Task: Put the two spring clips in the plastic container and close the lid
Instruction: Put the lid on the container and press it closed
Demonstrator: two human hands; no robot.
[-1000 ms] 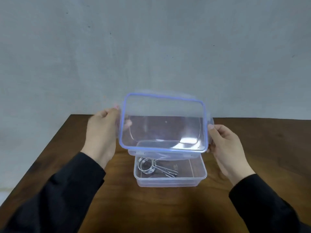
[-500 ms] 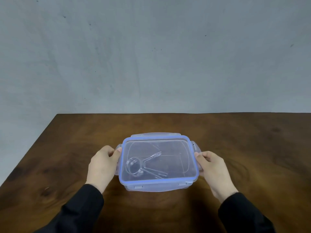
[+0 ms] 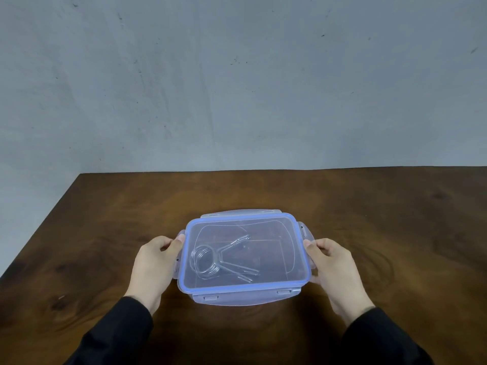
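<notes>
A clear plastic container (image 3: pixel 237 297) stands on the wooden table, with its blue-rimmed lid (image 3: pixel 274 248) lying flat on top. Through the lid I see the metal spring clips (image 3: pixel 210 259) inside, their coils at the left and their arms pointing right; they overlap. My left hand (image 3: pixel 154 267) grips the container's left side at the side latch, thumb against the lid's edge. My right hand (image 3: pixel 334 264) holds the right side the same way. The far and right latch flaps stick outward.
The dark wooden table (image 3: pixel 395 219) runs to a grey wall behind. Its left edge slants toward me at the left. Black sleeves cover both forearms.
The lid came down from mid-air onto the container and now lies flat on it. Both hands went down with it and rest at the container's sides.
</notes>
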